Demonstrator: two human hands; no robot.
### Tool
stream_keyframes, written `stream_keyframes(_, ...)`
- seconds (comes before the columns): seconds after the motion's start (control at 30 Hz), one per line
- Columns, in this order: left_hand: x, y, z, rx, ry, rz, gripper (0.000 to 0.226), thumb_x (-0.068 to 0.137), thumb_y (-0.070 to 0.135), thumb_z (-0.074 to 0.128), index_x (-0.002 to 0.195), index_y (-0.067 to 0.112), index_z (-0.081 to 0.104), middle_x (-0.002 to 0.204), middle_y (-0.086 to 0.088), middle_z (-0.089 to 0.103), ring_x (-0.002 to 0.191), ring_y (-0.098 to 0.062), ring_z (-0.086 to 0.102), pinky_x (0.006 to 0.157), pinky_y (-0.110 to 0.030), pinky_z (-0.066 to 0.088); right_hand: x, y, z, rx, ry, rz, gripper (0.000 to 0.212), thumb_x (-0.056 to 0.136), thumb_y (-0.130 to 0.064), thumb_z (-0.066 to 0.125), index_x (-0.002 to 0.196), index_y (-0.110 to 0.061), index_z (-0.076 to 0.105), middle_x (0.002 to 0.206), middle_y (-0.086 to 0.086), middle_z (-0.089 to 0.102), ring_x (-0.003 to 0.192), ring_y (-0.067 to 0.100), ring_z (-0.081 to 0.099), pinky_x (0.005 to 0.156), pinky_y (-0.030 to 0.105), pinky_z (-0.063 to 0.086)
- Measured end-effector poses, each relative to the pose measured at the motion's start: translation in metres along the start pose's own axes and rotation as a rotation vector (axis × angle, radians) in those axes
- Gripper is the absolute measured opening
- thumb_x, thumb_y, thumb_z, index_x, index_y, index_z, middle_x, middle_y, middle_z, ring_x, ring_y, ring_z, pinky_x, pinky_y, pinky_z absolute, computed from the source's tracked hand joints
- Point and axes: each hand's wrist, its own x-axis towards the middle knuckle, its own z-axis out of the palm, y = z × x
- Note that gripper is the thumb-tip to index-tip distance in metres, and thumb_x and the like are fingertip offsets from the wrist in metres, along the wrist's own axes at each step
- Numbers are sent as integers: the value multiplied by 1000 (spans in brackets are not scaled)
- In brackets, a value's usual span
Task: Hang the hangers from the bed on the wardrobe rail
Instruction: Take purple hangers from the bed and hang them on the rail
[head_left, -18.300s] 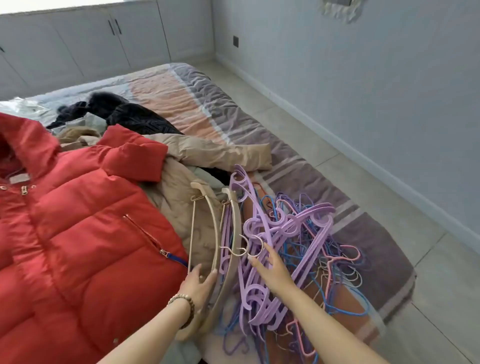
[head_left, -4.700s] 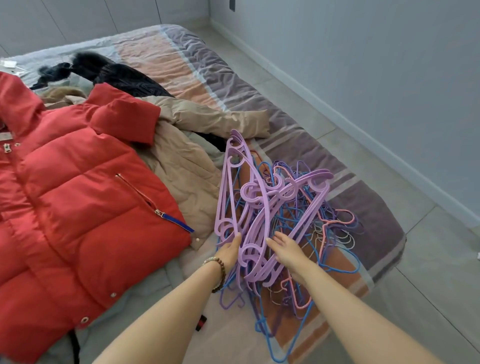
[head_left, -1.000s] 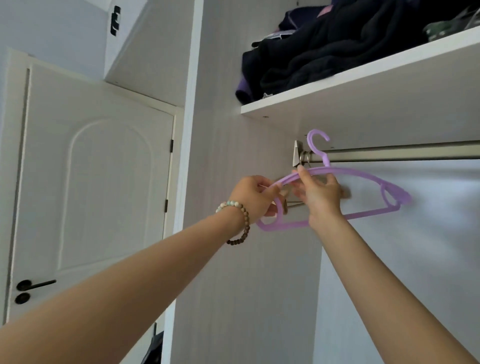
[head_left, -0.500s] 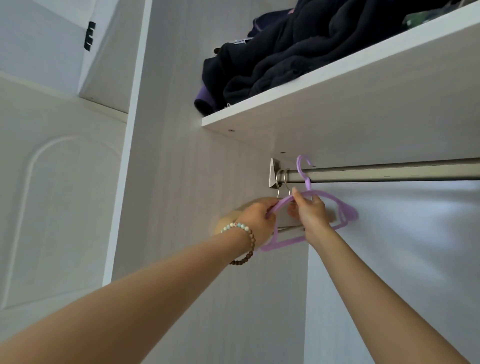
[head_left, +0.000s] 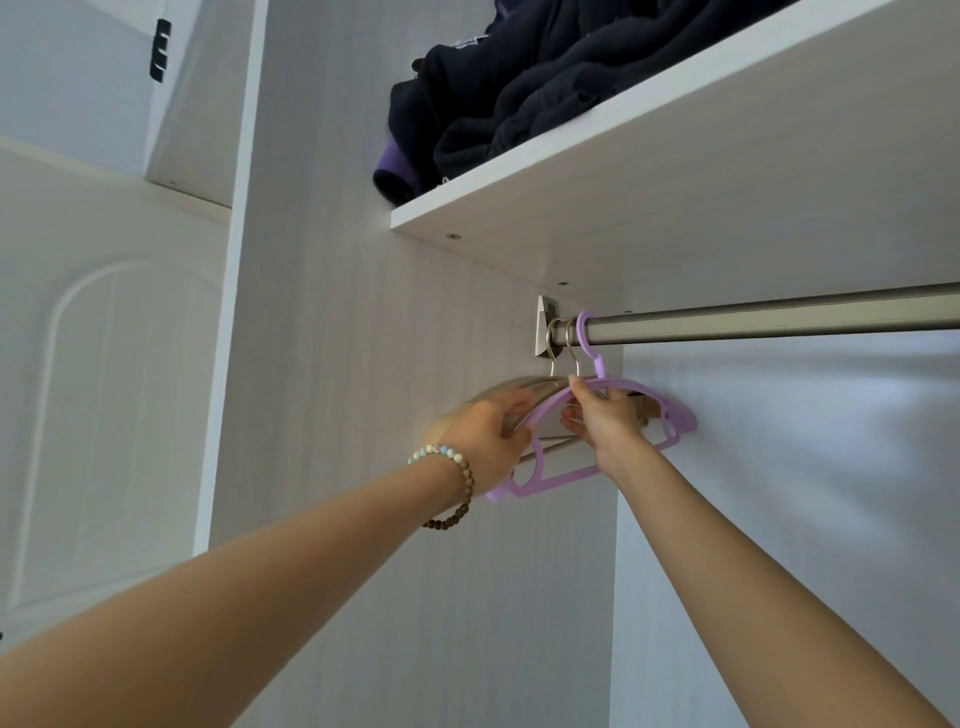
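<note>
Purple plastic, the single hanger now hooks over the rail, not held before it as a second ago, just beside two metal hooks, while the left grip and right grip clasp it below the rail.

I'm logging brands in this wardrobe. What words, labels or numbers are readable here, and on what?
No text here can be read.
The pale tag on the dark clothes on the shelf: too small and blurred to read.
The purple hanger, rail and bead bracelet: no lettering shows.
</note>
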Motion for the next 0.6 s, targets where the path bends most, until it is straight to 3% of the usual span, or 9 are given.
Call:
stream_keyframes(0.1, -4, -3, -2, -6, -21, -12, 46, 91, 28, 49, 137, 29, 41, 128, 7, 57, 108, -20, 60, 97, -36, 47, -9, 1, 1, -16, -36, -4, 56, 86, -31, 65, 135, -10, 47, 88, 1, 65, 72, 13, 62, 69, 27, 56)
stream_keyframes(0.17, -7, -5, -3, -14, -23, 1, 46, 91, 27, 51, 136, 26, 43, 122, 2, 61, 104, -22, 61, 96, -37, 47, -17, 2, 1, -58, -51, -20, 69, 82, -38, 68, 141, -16, 39, 101, 0, 63, 84, 14, 62, 80, 34, 55)
stream_keyframes(0.27, -12, -6, -9, -61, -3, 24, 44, 92, 23, 51, 135, 21, 44, 126, 1, 59, 106, -21, 61, 98, -35, 47, -33, 0, 2, -161, -36, -66, 85, 79, -49, 67, 148, -24, 24, 136, 1, 47, 126, 24, 46, 105, 44, 38)
stream_keyframes(0.37, -20, -7, -19, -185, -8, 14, 44, 94, 18, 49, 137, 16, 41, 132, 0, 54, 95, -24, 63, 86, -28, 51, -54, -8, 3, -281, -2, -162, 91, 80, -55, 63, 150, -25, 13, 155, 3, 17, 142, 25, 23, 109, 46, 29)
stream_keyframes(0.43, -29, -8, -30, -243, 9, 17, 43, 95, 18, 47, 138, 15, 40, 132, -1, 53, 82, -18, 62, 77, -19, 50, -71, -16, 7, -353, 12, -269, 86, 84, -53, 60, 150, -24, 13, 156, 0, 11, 144, 23, 18, 110, 44, 27)
stream_keyframes(0.5, -39, -11, -45, -231, 32, 20, 44, 95, 21, 46, 138, 17, 39, 134, 1, 52, 104, -14, 58, 83, -13, 41, -90, -24, 12, -387, 3, -364, 83, 86, -50, 58, 150, -24, 14, 155, -3, 11, 143, 19, 17, 111, 38, 25)
stream_keyframes(0.6, -59, -21, -72, -198, 68, 34, 45, 95, 26, 48, 138, 19, 40, 138, 4, 49, 127, -10, 44, 98, -18, 32, -122, -35, 28, -419, -70, -469, 80, 85, -49, 59, 149, -28, 15, 157, -8, 10, 144, 14, 15, 115, 38, 21)
